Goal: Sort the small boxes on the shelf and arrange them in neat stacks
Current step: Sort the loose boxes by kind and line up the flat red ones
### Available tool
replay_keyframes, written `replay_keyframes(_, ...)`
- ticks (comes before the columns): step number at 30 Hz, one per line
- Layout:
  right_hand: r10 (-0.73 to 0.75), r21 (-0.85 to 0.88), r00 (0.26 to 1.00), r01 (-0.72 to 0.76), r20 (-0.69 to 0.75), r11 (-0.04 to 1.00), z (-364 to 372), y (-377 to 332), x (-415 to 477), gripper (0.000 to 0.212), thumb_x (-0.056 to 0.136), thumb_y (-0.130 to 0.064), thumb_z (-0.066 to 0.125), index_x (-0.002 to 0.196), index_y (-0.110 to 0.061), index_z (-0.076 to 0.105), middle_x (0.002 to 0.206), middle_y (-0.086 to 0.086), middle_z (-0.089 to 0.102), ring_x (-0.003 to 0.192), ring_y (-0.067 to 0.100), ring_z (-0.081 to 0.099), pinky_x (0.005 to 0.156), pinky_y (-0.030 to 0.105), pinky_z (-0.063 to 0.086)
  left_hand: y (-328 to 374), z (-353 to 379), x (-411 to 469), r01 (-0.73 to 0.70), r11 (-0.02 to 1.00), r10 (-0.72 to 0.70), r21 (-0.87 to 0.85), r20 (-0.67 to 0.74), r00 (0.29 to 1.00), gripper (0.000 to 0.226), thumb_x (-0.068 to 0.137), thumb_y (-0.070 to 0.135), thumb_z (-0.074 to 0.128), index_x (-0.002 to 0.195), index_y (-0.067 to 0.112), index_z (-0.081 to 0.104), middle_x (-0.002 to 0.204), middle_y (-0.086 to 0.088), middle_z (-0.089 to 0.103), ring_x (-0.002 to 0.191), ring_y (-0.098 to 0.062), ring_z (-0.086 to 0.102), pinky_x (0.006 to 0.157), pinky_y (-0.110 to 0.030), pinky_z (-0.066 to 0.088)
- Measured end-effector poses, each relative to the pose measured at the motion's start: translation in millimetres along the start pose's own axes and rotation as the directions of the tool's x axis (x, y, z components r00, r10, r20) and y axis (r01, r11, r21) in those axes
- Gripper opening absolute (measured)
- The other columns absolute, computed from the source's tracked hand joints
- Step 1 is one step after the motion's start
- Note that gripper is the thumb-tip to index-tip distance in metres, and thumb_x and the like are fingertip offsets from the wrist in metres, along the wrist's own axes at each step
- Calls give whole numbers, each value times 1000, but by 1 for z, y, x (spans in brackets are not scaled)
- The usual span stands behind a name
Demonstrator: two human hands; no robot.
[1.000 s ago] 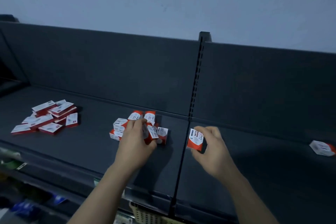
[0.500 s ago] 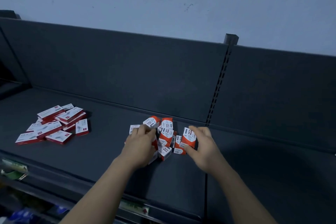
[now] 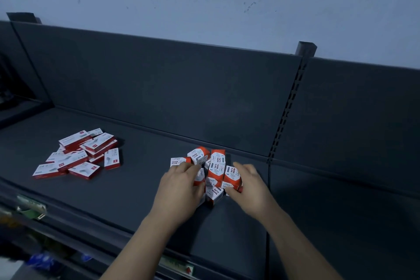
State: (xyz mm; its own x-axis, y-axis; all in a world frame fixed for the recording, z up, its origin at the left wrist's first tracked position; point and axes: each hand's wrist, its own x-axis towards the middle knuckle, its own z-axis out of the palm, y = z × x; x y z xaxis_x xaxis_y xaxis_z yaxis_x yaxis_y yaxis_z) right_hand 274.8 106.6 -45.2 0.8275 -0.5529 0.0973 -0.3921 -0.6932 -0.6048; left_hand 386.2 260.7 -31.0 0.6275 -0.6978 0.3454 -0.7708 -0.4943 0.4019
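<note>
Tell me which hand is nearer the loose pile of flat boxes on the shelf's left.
Left. The left hand is on the paper clip boxes, right of the flat boxes across bare shelf; the right hand grips a paper clip box on that cluster's far side.

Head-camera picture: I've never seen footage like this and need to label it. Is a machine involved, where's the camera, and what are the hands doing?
No machine here: a person wears one wide-angle camera on the head, looking down at their own bare arms. They face a dark shelf. In the middle lies a jumbled pile of red-and-white paper-clip boxes. The right hand pinches one box at the pile's right edge between thumb and fingers. The left hand lies on the pile's left side; whether it grips anything is hidden. Further left, flat boxes lie in a loose heap, untouched.
</note>
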Motion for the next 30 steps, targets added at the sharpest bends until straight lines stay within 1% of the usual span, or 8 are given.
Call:
replay_keyframes(5, -69, -97, 990, 57, -125, 994, -16, 2, -21, 58, 88, -35, 62, 139, -15, 42, 140, -5, 41, 128, 11, 38, 105, 20, 30, 14, 4, 4, -67, 997, 67, 27, -7, 998, 30, 82, 25, 65, 111, 16, 68, 117, -2, 66, 102, -27, 60, 83, -36, 47)
replay_keyframes(8, -8, -174, 986, -21, -166, 985, -30, 9, -40, 61, 92, -38, 55, 145, -15, 34, 151, -4, 32, 139, 10, 27, 113, 21, 21, 30, 11, 6, -120, 993, 120, 18, 5, 993, 26, 80, 22, 68, 104, 12, 69, 114, -9, 67, 111, -32, 58, 87, -39, 48)
replay_keyframes(11, 39, -227, 978, -86, -204, 970, -47, 19, -64, 60, 95, -39, 50, 147, -18, 30, 153, -5, 28, 140, 9, 24, 112, 18, 15, 50, 19, 5, -178, 984, 178, -7, 11, 984, 26, 80, 23, 67, 103, 13, 68, 101, -6, 68, 97, -32, 61, 82, -39, 50)
replay_keyframes(14, 74, -279, 967, -143, -244, 950, -62, 32, -94, 58, 96, -39, 48, 147, -18, 29, 154, -4, 27, 141, 8, 23, 110, 14, 8, 76, 26, 1, -248, 968, 249, -44, 40, 968, 29, 83, 27, 63, 109, 15, 66, 104, -5, 67, 93, -28, 59, 81, -37, 49)
replay_keyframes(16, 107, -281, 954, -189, -281, 941, -74, 42, -113, 58, 96, -38, 48, 146, -17, 31, 153, -4, 29, 140, 8, 25, 110, 12, 8, 95, 31, -3, -291, 954, 295, -68, 70, 953, 34, 83, 27, 64, 115, 13, 65, 106, -6, 66, 96, -29, 60, 83, -37, 49)
replay_keyframes(21, 200, -278, 898, -323, -392, 905, -109, 69, -159, 54, 94, -33, 53, 143, -14, 39, 148, 0, 38, 137, 12, 32, 108, 13, 12, 148, 49, -8, -408, 907, 417, -104, 96, 904, 32, 82, 27, 67, 111, 13, 67, 99, -5, 67, 84, -29, 61, 74, -36, 49)
replay_keyframes(27, 323, -254, 827, -472, -460, 844, -154, 110, -218, 53, 94, -31, 54, 141, -12, 41, 147, 2, 40, 135, 15, 36, 108, 16, 18, 230, 77, -21, -511, 829, 544, -227, 115, 831, 40, 94, 36, 50, 131, 22, 54, 121, 5, 59, 107, -18, 53, 93, -28, 39)
replay_keyframes(30, 372, -247, 795, -529, -480, 812, -181, 137, -249, 53, 94, -34, 52, 142, -14, 39, 148, 0, 38, 135, 13, 35, 109, 18, 20, 277, 93, -29, -536, 810, 575, -239, 147, 805, 43, 96, 40, 42, 136, 25, 47, 128, 7, 54, 112, -15, 49, 98, -27, 35)
